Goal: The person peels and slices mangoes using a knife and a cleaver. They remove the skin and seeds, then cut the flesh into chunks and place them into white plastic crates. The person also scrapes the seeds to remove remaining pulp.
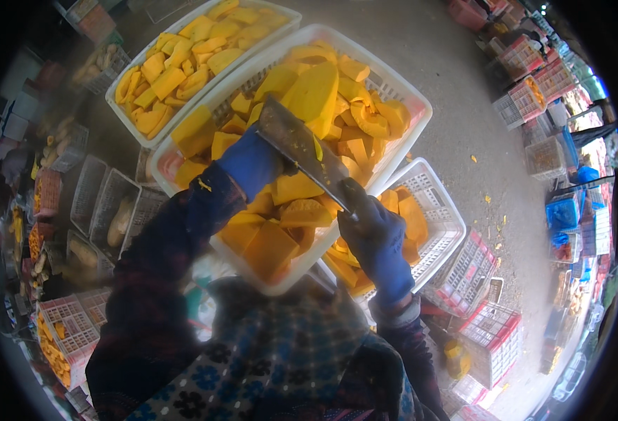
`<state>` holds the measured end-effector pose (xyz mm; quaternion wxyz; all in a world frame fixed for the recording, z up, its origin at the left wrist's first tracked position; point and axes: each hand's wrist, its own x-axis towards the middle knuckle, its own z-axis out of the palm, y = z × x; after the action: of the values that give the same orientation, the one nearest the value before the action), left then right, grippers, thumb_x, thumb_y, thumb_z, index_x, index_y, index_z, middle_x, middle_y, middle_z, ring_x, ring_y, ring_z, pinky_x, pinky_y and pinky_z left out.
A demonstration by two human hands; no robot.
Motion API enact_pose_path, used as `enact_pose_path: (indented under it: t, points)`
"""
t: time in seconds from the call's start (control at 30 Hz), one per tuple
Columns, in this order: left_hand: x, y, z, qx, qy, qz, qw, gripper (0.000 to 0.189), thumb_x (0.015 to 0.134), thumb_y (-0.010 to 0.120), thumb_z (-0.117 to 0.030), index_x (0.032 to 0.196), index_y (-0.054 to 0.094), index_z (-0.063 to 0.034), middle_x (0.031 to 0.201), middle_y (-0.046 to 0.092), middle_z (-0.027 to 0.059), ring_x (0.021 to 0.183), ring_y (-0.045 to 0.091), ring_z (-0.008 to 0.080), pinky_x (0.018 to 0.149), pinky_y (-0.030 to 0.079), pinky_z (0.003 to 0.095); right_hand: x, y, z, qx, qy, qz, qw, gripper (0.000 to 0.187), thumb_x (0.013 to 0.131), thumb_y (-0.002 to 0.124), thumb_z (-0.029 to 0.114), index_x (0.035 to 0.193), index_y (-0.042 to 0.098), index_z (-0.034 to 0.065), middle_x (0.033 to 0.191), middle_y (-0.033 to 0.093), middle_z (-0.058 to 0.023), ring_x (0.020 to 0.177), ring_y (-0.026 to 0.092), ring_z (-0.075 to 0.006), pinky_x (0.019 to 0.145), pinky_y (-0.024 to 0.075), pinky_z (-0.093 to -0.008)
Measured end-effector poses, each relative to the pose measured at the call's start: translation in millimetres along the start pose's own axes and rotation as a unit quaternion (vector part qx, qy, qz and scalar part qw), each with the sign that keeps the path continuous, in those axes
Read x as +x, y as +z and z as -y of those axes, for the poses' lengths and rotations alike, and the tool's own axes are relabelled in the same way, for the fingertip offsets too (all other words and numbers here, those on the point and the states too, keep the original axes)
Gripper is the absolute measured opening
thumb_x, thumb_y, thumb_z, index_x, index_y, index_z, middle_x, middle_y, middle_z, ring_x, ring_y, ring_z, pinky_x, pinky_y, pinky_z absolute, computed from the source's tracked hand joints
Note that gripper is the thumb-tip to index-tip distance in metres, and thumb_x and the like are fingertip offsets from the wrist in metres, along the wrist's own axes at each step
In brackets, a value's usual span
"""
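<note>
My right hand (376, 237), in a blue glove with a dark palm, is closed around the handle end of a cleaver (304, 147). Its broad, stained blade slants up and left, and a sliver of yellow peel (318, 149) clings to it. My left hand (254, 162), also gloved in blue, is at the blade's left edge; its fingers are partly hidden, so whether it grips anything is unclear. Beneath both lies a white plastic crate (419, 100) heaped with cut pumpkin chunks (272, 247). One large peeled pumpkin piece (314, 97) rests just beyond the blade.
Behind the main crate stands another white crate (111, 97) of pumpkin pieces. A third crate (446, 226), partly filled, sits to the right. Stacked red-and-white crates (490, 337) are at lower right. Crates holding whole squash (122, 223) stand left. Scraps (488, 199) dot the concrete floor.
</note>
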<state>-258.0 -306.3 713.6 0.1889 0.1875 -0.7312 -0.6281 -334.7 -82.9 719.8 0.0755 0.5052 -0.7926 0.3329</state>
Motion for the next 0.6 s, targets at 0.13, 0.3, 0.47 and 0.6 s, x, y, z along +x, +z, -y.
enact_pose_path:
  t: [0.13, 0.3, 0.47, 0.6]
  points:
    - [-1.5, -8.6, 3.0, 0.011, 0.007, 0.017, 1.000, 0.024, 0.092, 0.046, -0.007, 0.110, 0.060, 0.0001, 0.081, 0.062, 0.0090, 0.064, 0.057, 0.0149, 0.061, 0.047, 0.0260, 2.1, 9.3, 0.2, -0.057, 0.014, 0.016, 0.998, 0.041, 0.075, 0.067, 0.012, 0.115, 0.061, 0.0148, 0.071, 0.062, -0.0072, 0.057, 0.062, -0.0271, 0.049, 0.0478, -0.0366]
    - [-6.8, -3.6, 10.3, 0.000, -0.011, 0.023, 1.000, 0.023, 0.092, 0.047, -0.007, 0.109, 0.061, -0.0002, 0.081, 0.062, 0.0087, 0.064, 0.057, 0.0148, 0.060, 0.047, 0.0257, 12.4, 15.8, -2.0, -0.085, 0.037, 0.033, 0.995, 0.038, 0.077, 0.067, 0.011, 0.115, 0.061, 0.0124, 0.074, 0.063, -0.0099, 0.058, 0.062, -0.0296, 0.051, 0.0477, -0.0376]
    - [-16.1, 9.8, 7.6, -0.045, -0.041, -0.015, 0.998, 0.022, 0.092, 0.049, -0.009, 0.108, 0.062, -0.0008, 0.079, 0.062, 0.0083, 0.063, 0.057, 0.0147, 0.059, 0.047, 0.0257, 45.1, 31.9, -14.3, -0.018, 0.098, 0.057, 0.993, 0.032, 0.081, 0.063, 0.016, 0.112, 0.059, 0.0104, 0.075, 0.064, -0.0147, 0.064, 0.063, -0.0331, 0.057, 0.0486, -0.0422]
    - [-13.5, 2.8, 1.6, 0.059, 0.032, 0.034, 0.997, 0.021, 0.091, 0.053, -0.010, 0.108, 0.061, -0.0001, 0.075, 0.060, 0.0091, 0.062, 0.057, 0.0151, 0.058, 0.046, 0.0258, 60.4, 43.8, -27.6, 0.060, 0.068, 0.074, 0.993, 0.028, 0.081, 0.061, 0.014, 0.107, 0.057, 0.0076, 0.074, 0.064, -0.0165, 0.067, 0.062, -0.0357, 0.059, 0.0483, -0.0444]
